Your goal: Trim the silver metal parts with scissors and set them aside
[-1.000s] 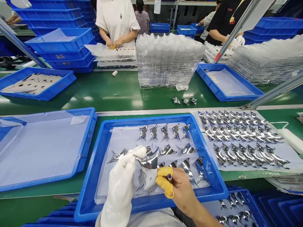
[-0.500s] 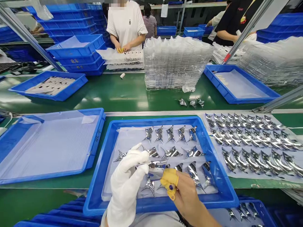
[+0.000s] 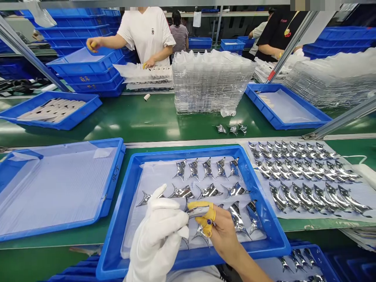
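In the lower centre, the white-gloved left hand (image 3: 157,237) and the right hand (image 3: 225,231), wearing yellow finger covers (image 3: 201,205), pinch opposite ends of a metal piece (image 3: 197,212) between them: slim, curved, mirror-bright, above the blue tray (image 3: 118,211).

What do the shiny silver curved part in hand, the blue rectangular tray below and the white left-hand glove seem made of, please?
Shiny silver curved part: chromed plastic or polished metal, judging by mirror-like reflections; which, I can't tell. Blue rectangular tray below: likely moulded plastic, smooth and slightly glossy, with rounded corners. White left-hand glove: probably soft fabric, matte and creased.
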### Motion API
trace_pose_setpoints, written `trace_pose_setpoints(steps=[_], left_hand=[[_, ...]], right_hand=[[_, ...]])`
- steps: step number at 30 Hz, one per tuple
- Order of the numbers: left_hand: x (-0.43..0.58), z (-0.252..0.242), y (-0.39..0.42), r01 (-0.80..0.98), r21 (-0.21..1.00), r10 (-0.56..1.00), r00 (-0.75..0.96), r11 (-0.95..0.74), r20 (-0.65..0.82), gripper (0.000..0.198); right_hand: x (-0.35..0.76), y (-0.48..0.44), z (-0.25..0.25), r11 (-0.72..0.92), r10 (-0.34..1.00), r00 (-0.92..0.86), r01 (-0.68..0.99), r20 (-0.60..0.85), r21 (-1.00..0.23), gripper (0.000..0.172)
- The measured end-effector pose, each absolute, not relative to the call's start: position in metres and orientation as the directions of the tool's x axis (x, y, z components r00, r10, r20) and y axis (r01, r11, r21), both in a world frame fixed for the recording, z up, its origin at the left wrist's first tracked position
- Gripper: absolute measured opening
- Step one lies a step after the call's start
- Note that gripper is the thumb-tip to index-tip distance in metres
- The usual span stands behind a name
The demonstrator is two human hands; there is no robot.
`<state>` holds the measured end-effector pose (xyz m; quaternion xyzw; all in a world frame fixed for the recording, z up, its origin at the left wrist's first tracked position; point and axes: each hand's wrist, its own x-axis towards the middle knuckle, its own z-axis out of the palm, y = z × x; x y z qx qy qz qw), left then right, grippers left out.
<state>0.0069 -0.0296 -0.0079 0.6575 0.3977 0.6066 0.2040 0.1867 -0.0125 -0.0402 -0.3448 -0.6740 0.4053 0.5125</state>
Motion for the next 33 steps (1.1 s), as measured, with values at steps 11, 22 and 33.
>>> trace_pose_setpoints(steps=[11,22,33], left_hand=[[0.022,0.004,-0.014,-0.226,0.957,0.862,-0.432,0.181,-0.265,0.032],[0.023,0.003,-0.009,-0.315,0.929,0.863,-0.397,0.191,-0.312,0.036],[0.027,0.009,-0.004,-0.220,0.971,0.893,-0.412,0.094,-0.180,0.029]], right_hand=[[0.181,-0.017,-0.012,-0.088,0.936,-0.352,-0.231,-0.001,-0.969,0.026],[0.178,-0.019,-0.019,-0.371,0.894,-0.398,-0.401,-0.206,-0.837,0.039],[0.176,-0.016,-0.022,-0.484,0.861,-0.398,-0.445,-0.318,-0.754,0.046]])
